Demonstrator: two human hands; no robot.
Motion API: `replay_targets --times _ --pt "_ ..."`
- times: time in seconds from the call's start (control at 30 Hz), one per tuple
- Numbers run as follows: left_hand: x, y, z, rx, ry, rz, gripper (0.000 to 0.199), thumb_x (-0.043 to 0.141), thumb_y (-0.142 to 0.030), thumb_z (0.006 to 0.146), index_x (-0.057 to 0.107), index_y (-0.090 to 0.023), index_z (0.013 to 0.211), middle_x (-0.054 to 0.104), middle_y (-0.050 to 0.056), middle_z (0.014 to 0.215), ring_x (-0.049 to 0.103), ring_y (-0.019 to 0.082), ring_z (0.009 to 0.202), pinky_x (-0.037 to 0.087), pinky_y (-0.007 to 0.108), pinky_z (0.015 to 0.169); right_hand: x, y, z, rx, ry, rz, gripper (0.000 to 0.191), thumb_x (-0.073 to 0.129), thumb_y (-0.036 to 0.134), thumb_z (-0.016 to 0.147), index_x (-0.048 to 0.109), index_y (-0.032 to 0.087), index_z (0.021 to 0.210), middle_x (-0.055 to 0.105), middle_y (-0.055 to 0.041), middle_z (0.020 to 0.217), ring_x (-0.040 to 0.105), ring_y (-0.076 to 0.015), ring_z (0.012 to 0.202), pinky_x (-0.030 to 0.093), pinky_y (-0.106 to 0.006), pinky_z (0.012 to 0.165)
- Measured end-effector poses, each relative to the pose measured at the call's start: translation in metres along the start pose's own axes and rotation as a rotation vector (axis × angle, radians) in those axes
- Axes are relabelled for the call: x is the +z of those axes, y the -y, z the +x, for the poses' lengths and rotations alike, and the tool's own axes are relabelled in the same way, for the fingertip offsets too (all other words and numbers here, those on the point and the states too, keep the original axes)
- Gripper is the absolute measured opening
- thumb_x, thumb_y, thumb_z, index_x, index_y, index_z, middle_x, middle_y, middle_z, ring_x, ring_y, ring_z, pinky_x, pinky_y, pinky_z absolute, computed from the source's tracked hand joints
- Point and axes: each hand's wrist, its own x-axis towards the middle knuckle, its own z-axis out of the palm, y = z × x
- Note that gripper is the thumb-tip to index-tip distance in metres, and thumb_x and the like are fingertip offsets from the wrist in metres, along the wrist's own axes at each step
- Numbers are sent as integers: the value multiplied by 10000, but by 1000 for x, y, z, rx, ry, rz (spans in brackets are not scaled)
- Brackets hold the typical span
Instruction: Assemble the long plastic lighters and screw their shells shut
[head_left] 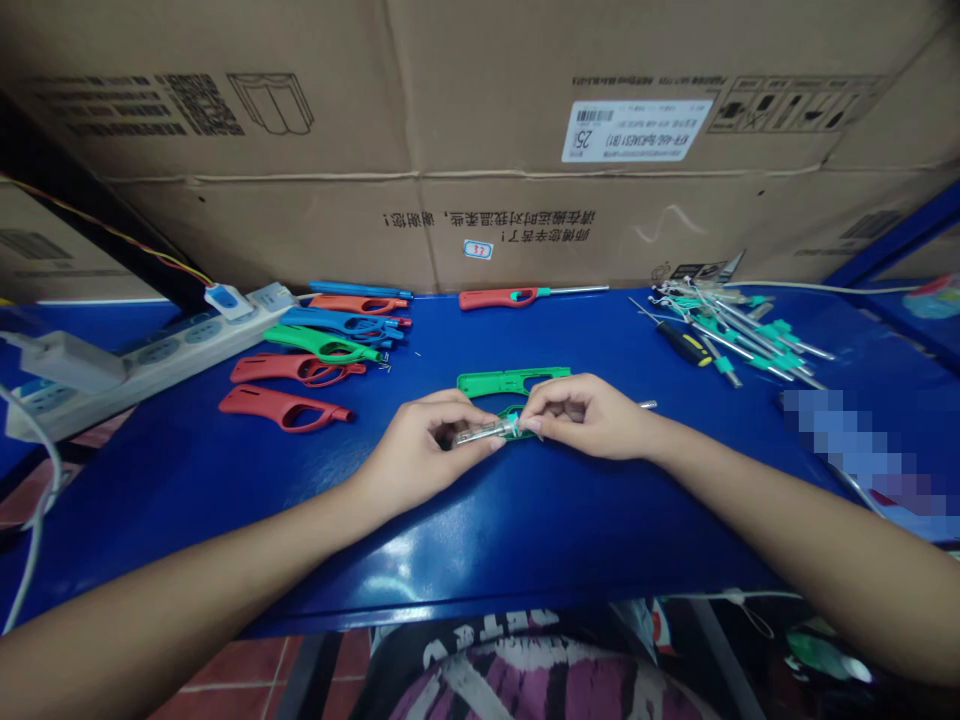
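Note:
Near the middle of the blue table, my left hand (431, 440) pinches a clear lighter insert (480, 433) between thumb and fingers. My right hand (581, 415) is closed at the insert's teal end, its fingertips pressed together there; what they grip is too small to tell. Beneath the hands lies a green casing part, mostly covered, and a thin metal rod (649, 404) sticks out past my right hand. Just behind them rests an open green casing half (495, 383). Farther back lies a red lighter (491, 298) with a metal rod.
Red, green, blue and orange casings (285, 408) lie at the left beside a white power strip (150, 350). Metal rods with teal parts (750, 335) are heaped at the back right, with a black and yellow screwdriver (682, 343). A cardboard box (300, 210) stands behind the table (450, 540).

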Motion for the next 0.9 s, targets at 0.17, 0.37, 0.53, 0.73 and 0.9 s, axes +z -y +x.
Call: replay_targets --times 0.17,0.37,0.53,0.73,0.9 --pt "0 -1 0 0 -1 0 170 762 -281 814 795 -176 943 664 43 813 576 134 669 419 250 583 0 0 0 -11 15 -40 252 647 384 906 674 146 831 608 -17 750 525 -113 662 426 -248 612" --pt "3 -2 0 -16 -2 -23 162 764 -278 811 796 -175 932 656 37 795 564 125 654 420 243 576 1 1 0 -6 13 -78 276 637 406 911 674 146 826 600 -10 722 507 -108 630 407 -240 576" --pt "4 -2 -1 -19 4 -12 166 761 -269 814 797 -158 933 654 38 786 554 116 640 414 238 572 1 1 0 -17 13 -135 245 628 362 914 685 142 825 587 -2 703 464 -91 586 366 -226 530" --pt "4 -2 0 10 -39 -11 156 772 -276 807 793 -173 922 647 29 780 543 115 641 410 237 568 -1 3 3 45 -20 46 289 710 431 847 692 147 797 633 -15 709 552 -108 629 449 -240 581" --pt "5 -1 0 -1 -61 -26 158 782 -272 798 798 -173 920 648 27 774 525 108 624 397 234 556 0 3 5 101 -76 136 346 786 485 762 694 152 780 635 -2 673 534 -93 567 423 -228 521"
